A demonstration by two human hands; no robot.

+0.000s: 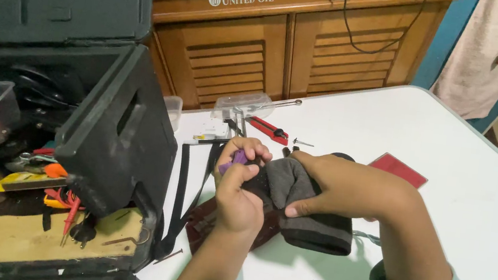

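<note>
Mid-frame, over white tabletop (449, 158): my right hand (344, 186) clamps grey fabric pouch (309, 220) by top fold. My left hand (239, 192) pinches small purple piece (238, 157) at pouch mouth. Judging: piece not yet seated, work midway. Open toolbox (116, 136) at frame left.

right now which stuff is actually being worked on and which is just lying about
In hand:
- grey fabric pouch, gripped by right hand
- small purple piece, pinched by left hand

Lying about:
- red-handled cutter
- red card
- black strap
- clear plastic case
- open black toolbox
</note>
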